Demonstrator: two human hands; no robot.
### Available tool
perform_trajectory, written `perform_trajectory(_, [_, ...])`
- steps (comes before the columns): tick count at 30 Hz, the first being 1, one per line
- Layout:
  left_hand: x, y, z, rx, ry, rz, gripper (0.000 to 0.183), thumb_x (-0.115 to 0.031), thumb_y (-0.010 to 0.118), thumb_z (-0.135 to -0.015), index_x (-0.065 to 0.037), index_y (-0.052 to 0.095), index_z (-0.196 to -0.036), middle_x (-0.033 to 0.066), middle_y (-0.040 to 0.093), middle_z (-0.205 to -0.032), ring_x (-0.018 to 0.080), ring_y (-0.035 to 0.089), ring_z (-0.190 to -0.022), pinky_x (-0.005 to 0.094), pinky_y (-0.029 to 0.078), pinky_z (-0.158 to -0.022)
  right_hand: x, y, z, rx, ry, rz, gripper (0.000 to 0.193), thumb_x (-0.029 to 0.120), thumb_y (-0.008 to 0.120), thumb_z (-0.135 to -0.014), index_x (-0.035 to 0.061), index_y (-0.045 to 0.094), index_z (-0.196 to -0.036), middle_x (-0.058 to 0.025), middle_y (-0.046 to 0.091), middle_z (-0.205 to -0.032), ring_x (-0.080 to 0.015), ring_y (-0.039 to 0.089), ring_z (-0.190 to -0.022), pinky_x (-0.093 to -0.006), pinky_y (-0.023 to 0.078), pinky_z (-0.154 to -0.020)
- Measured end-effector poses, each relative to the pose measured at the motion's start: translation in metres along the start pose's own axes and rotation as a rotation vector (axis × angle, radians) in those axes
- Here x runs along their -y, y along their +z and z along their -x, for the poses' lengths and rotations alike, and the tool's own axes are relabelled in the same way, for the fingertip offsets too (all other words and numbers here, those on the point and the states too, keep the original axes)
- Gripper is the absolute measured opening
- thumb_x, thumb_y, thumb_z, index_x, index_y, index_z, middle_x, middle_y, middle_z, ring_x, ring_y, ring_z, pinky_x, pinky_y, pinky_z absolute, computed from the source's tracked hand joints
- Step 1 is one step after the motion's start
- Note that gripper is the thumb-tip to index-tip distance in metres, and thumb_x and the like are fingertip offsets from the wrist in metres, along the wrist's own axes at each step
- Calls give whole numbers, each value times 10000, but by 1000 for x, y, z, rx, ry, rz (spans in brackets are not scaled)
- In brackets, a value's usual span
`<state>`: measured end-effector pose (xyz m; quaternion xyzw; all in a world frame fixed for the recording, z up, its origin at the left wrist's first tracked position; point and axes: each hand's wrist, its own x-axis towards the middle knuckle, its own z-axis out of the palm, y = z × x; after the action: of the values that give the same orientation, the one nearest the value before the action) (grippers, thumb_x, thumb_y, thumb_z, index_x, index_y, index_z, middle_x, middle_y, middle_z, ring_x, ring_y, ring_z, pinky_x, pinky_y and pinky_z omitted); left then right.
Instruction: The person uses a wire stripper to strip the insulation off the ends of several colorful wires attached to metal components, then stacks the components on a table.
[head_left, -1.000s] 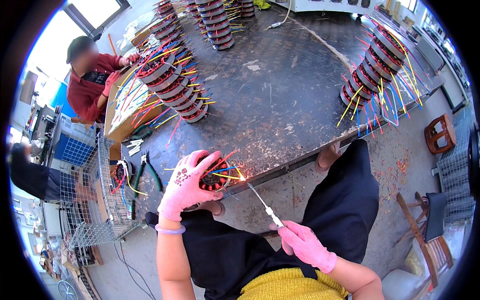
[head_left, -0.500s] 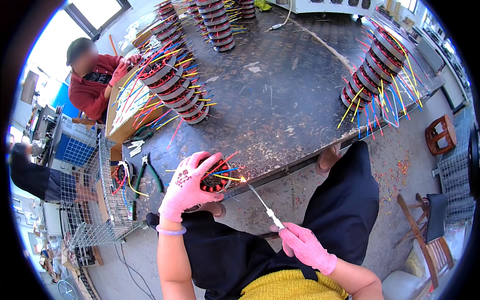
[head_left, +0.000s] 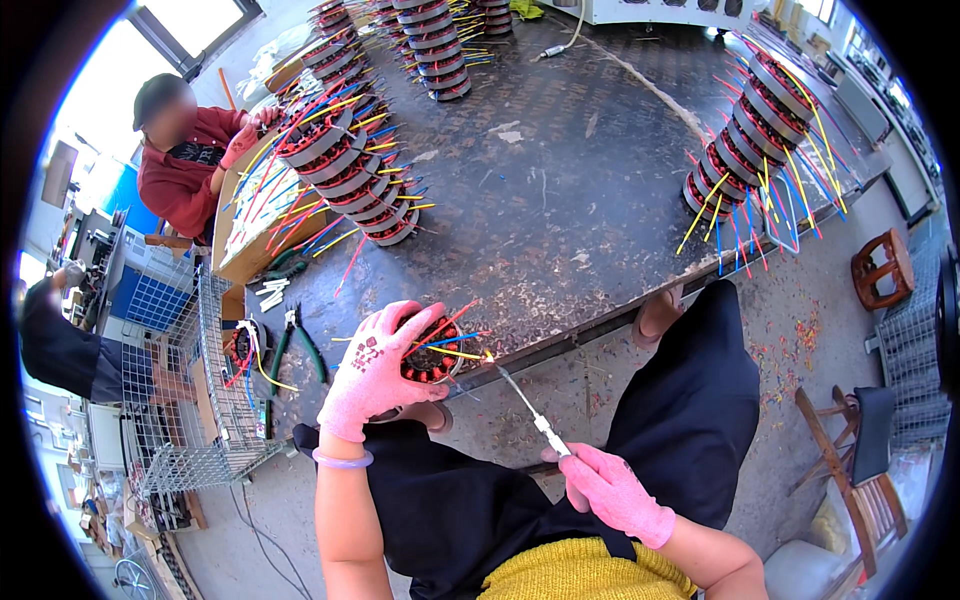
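Observation:
My left hand [head_left: 368, 372], in a pink glove, is closed round a motor stator [head_left: 436, 368] at the table's near edge. Red, blue and yellow wires stick out of the stator to the right. My right hand [head_left: 612, 490], gloved in pink too, grips the white handle of a slim torch [head_left: 545, 432] with a long thin metal tube. A small flame [head_left: 488, 356] burns at the tube's tip, right at the end of the yellow wire [head_left: 455, 352]. Fingers of the left hand partly cover the stator.
Stacks of wired stators stand at the left [head_left: 350, 175] and right [head_left: 750, 135]. Green-handled pliers [head_left: 300, 345] and another stator [head_left: 240, 345] lie left of my hand. A wire-mesh cart [head_left: 180, 390] stands beside the table [head_left: 560, 230]. A co-worker [head_left: 185, 160] sits at the far left.
The flame looks smaller and sits slightly to the right. Both my hands keep almost the same place and grip. At the far left another person has shifted a little.

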<state>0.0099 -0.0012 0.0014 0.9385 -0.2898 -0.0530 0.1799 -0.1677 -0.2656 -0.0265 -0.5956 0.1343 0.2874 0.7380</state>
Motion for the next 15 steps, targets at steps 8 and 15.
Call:
perform_trajectory(8, [-1,0,0,5,8,-4,920,-274,871,-526,-136,536,-1372,152,512,-1313,369,505,-1195,442,395,-1056,-7,-4,-1,23,-21,21,328,224,441,-1043,7,590,-1240,18,479,-649,-66,462,-560,-248,385,-539])
perform_trajectory(15, [1,-1,-1,7,12,-6,922,-270,874,-518,-138,539,-1367,146,513,-1316,368,505,-1195,444,396,-1053,-10,-4,-2,21,-5,14,336,237,445,-1043,7,587,-1242,22,480,-656,-63,465,-568,-243,387,-541])
